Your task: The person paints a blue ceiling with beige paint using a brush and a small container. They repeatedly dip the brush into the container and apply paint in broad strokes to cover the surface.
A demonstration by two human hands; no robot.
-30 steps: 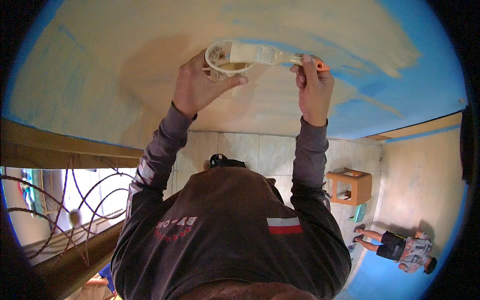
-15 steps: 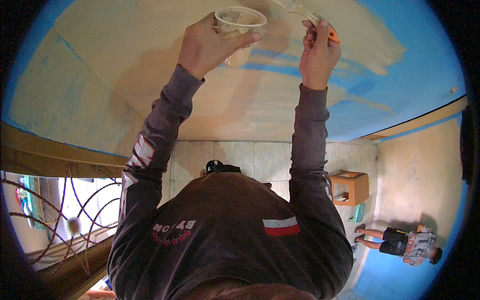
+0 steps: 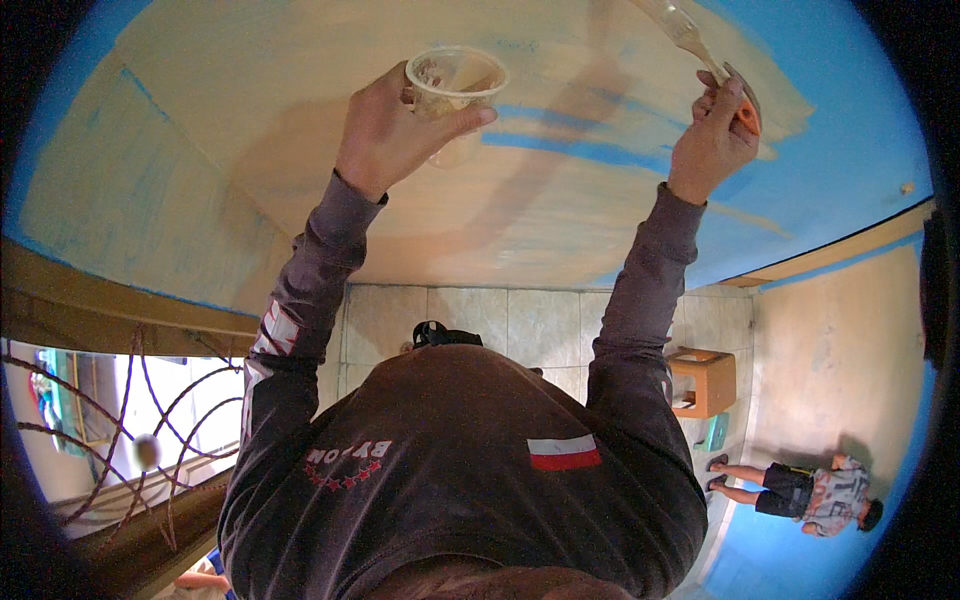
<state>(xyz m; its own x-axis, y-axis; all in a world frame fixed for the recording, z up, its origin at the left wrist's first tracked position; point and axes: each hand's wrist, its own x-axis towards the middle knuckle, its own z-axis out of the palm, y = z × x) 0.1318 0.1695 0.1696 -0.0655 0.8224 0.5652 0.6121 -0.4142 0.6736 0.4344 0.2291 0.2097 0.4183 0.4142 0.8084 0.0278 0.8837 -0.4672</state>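
A clear plastic cup point(image 3: 462, 78), smeared inside with beige paint, is gripped in my left hand point(image 3: 378, 138), thumb across its near side below the rim. Out to the right, my right hand point(image 3: 712, 148) closes its fingers round the handle of a paintbrush point(image 3: 690, 38). Its handle end is orange, and its bristle end points up and left, partly cut off by the frame's upper edge. Both hands are raised before a wall point(image 3: 540, 215) that is partly beige over blue. I cannot tell whether the bristles touch it.
Below the wall lies a pale tiled floor point(image 3: 470, 305). At the right are an orange-brown stool point(image 3: 712, 382) and a small green object point(image 3: 715, 432). Farther off, another person point(image 3: 800, 490) stands by a beige and blue wall. A window with a curved grille point(image 3: 140, 440) is at left.
My right hand and the paintbrush have moved right and lower in the picture. My left hand with the cup has shifted slightly left and down.
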